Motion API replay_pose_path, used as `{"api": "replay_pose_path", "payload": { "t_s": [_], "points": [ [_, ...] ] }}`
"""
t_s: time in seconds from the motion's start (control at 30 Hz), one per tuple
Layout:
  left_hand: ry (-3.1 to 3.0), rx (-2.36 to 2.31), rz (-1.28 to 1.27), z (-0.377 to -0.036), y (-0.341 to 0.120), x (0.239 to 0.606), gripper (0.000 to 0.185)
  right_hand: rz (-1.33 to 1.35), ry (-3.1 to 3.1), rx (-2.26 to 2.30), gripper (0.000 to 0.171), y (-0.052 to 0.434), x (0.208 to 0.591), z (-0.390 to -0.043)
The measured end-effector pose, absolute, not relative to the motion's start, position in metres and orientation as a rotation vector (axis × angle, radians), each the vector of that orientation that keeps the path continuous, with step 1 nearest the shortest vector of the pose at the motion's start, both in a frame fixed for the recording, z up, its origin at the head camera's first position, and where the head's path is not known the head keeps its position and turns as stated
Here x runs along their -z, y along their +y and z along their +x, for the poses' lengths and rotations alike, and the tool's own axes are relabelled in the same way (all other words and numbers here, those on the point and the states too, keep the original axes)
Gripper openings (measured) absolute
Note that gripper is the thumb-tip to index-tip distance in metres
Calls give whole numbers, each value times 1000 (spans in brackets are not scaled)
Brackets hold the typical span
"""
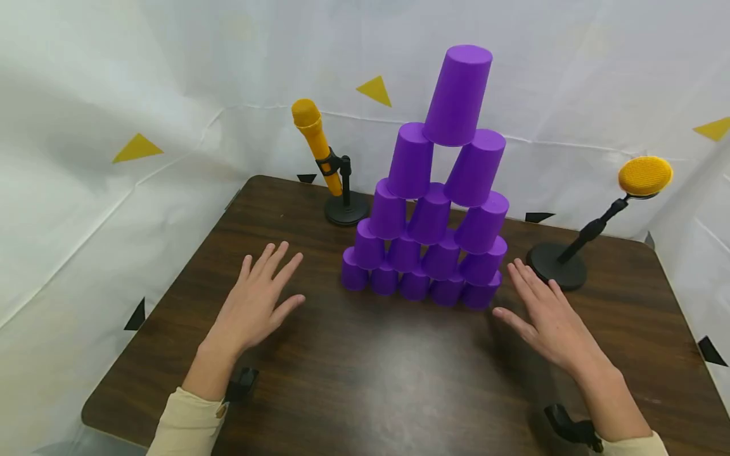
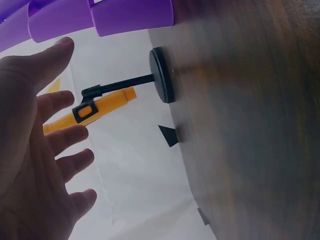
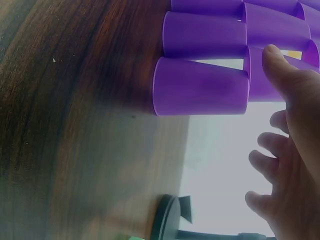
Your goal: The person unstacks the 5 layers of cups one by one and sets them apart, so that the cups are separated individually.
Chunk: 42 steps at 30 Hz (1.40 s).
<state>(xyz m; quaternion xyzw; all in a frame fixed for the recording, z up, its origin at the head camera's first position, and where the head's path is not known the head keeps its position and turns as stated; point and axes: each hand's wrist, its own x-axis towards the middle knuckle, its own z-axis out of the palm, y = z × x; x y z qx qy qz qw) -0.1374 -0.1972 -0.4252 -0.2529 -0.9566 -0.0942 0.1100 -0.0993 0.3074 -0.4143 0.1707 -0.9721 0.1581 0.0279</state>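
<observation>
Purple plastic cups stand upside down in a tall pyramid, several rows high, narrowing to a single top cup (image 1: 459,95). The bottom row's rims rest on the dark wooden table (image 1: 371,380). My left hand (image 1: 256,304) is held out left of the pyramid, fingers spread and nothing in it. On the other side, my right hand (image 1: 553,323) hovers palm down near the lower right cups, its fingers straight and also holding nothing. In the right wrist view, the thumb overlaps a second-row cup, beside the end bottom cup (image 3: 200,87).
Behind the pyramid's left side, a yellow microphone (image 1: 313,133) leans in a clip on a black stand (image 1: 346,209). A round yellow head (image 1: 644,176) tops another black stand (image 1: 559,266) at the right. A white sheet (image 1: 188,76) with yellow and black patches surrounds the table.
</observation>
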Motion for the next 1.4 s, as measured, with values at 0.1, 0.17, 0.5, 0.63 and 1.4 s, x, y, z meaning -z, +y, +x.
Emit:
{"api": "replay_pose_path", "payload": {
  "t_s": [0.1, 0.17, 0.5, 0.63, 1.4],
  "points": [
    [-2770, 333, -763, -138, -197, 419, 71, 518, -2996, -535, 88, 307, 414, -101],
    [-2720, 399, -782, -140, -195, 412, 69, 506, -2991, -587, 88, 307, 415, -102],
    [-2167, 946, -933, -161, -145, 323, 60, 305, -2945, -940, 98, 303, 436, -114],
    [-2053, 1159, -985, -172, -114, 275, 57, 270, -2868, -1076, 101, 299, 451, -123],
    [-2271, 1515, -1040, -235, -3, 185, 89, 93, -2740, -1230, 73, 284, 486, -130]
  ]
}}
